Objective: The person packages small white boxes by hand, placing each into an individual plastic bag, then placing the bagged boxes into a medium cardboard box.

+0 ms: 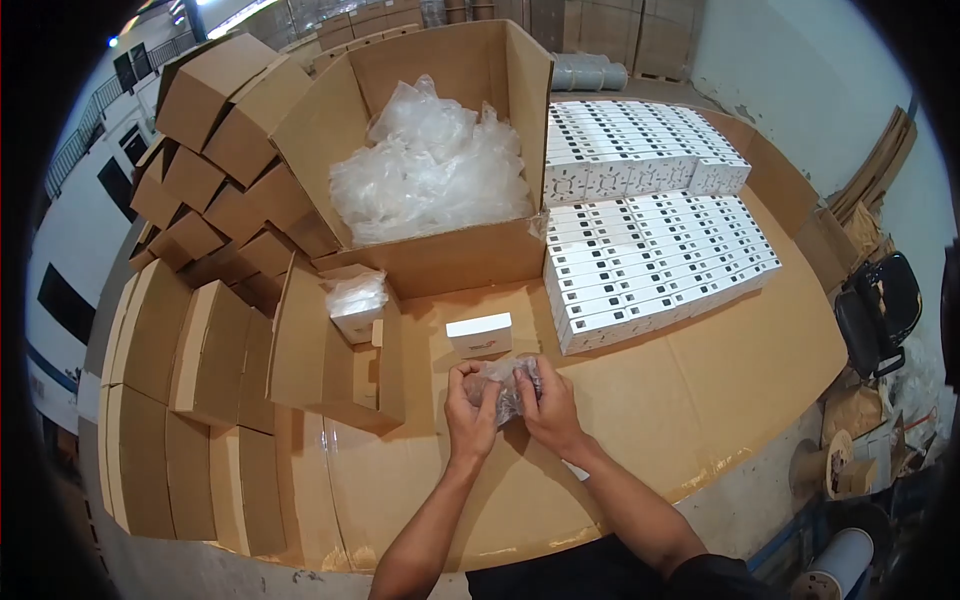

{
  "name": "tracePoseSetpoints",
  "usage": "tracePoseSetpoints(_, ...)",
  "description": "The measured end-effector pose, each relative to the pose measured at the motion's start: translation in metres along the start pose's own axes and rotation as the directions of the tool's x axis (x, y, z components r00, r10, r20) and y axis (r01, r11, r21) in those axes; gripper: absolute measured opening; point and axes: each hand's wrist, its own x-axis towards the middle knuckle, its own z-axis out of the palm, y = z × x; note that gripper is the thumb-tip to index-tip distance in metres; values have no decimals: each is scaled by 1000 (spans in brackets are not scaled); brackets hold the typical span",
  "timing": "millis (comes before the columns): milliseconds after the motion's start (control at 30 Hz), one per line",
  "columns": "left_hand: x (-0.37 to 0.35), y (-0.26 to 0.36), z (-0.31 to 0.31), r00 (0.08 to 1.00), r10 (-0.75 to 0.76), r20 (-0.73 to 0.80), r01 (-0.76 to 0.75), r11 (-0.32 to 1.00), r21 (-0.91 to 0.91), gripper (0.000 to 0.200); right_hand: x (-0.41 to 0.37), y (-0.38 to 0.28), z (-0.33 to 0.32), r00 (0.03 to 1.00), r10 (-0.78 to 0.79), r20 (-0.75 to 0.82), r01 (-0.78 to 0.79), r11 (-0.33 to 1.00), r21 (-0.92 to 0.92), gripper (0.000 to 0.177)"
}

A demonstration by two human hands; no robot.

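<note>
My left hand (473, 412) and my right hand (549, 405) are both closed on a crumpled clear plastic bag (508, 390), one at each side of it. Whether anything lies inside the bag cannot be made out. Just beyond my hands a small white box (479, 335) stands on the cardboard-covered table (640, 420). To the left is an open brown carton (325, 345) with white, plastic-wrapped boxes (357, 305) in it. Behind, a large open carton (430, 265) holds a heap of clear plastic bags (430, 165).
Rows of white boxes (660, 262) fill the back right of the table. Closed brown cartons (145, 440) stand at the left, with more cartons (205, 185) piled behind them. A black bag (880, 310) and a spool (840, 462) are beyond the right edge.
</note>
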Motion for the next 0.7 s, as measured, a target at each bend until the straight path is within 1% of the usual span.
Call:
tracePoseSetpoints(33, -3, 17, -1, 998, 66, -3, -65, 994, 88, 13, -1, -2, -1, 1000, 10, 5, -10, 1000, -1, 13)
tracePoseSetpoints(67, -3, 25, -2, 991, 136, 1, -134, 975, 176, 14, 2, -6, -3, 998, 58, 35, -58, 998, 18, 12)
tracePoseSetpoints(100, -1, 23, -4, 991, 133, -1, -131, 975, 178, 14, 5, -7, -4, 993, 101, 66, -103, 994, 36, 11)
tracePoseSetpoints(167, 0, 18, -11, 999, -16, -48, 19, 997, 70, 19, 4, -3, -4, 990, 135, 47, -137, 990, 35, 13)
tracePoseSetpoints(233, 2, 22, -16, 998, -46, -51, 50, 995, 90, 22, 4, 3, -2, 986, 165, 28, -166, 986, 32, 16)
tracePoseSetpoints(267, 3, 25, -18, 996, -70, -52, 75, 991, 109, 27, 4, 9, 1, 982, 184, -34, -180, 979, 96, 20)
tracePoseSetpoints(300, 3, 26, -18, 996, -71, -57, 76, 991, 108, 27, 7, 8, 2, 974, 206, -94, -189, 969, 161, 24)
tracePoseSetpoints(333, 3, 27, -17, 998, -23, -62, 32, 989, 144, 28, 8, 6, 1, 975, 204, -90, -188, 969, 161, 24)
tracePoseSetpoints(367, 3, 28, -17, 998, 25, -64, -13, 983, 181, 29, 8, 1, -1, 950, 308, -52, -288, 929, 233, 26)
tracePoseSetpoints(400, 3, 27, -19, 998, 24, -64, -12, 983, 183, 29, 9, -5, -3, 914, 406, -7, -386, 872, 300, 29)
tracePoseSetpoints(433, 4, 25, -21, 998, 10, -65, 3, 980, 199, 28, 9, -8, -5, 913, 409, -6, -388, 871, 302, 29)
tracePoseSetpoints(500, 4, 26, -21, 998, -2, -65, 16, 976, 217, 28, 10, -11, -10, 897, 427, 116, -442, 850, 287, 27)
tracePoseSetpoints(533, 5, 30, -21, 998, -28, -64, 38, 988, 148, 27, 9, -9, -11, 896, 428, 117, -443, 849, 290, 27)
tracePoseSetpoints(567, 5, 32, -21, 997, -54, -63, 59, 995, 79, 25, 8, -7, -11, 922, 367, 120, -386, 883, 267, 23)
tracePoseSetpoints(600, 5, 30, -23, 997, -54, -63, 59, 995, 81, 25, 7, -5, -11, 944, 305, 125, -327, 913, 245, 19)
tracePoseSetpoints(633, 7, 24, -26, 996, -82, -32, 84, 994, 76, 23, 6, -4, -9, 944, 306, 124, -329, 911, 247, 19)
tracePoseSetpoints(667, 7, 21, -28, 994, -110, 0, 110, 991, 72, 22, 5, -4, -6, 957, 261, 127, -287, 916, 281, 15)
tracePoseSetpoints(700, 7, 22, -26, 994, -110, -1, 110, 991, 73, 22, 6, -4, -6, 969, 212, 130, -243, 918, 313, 16)
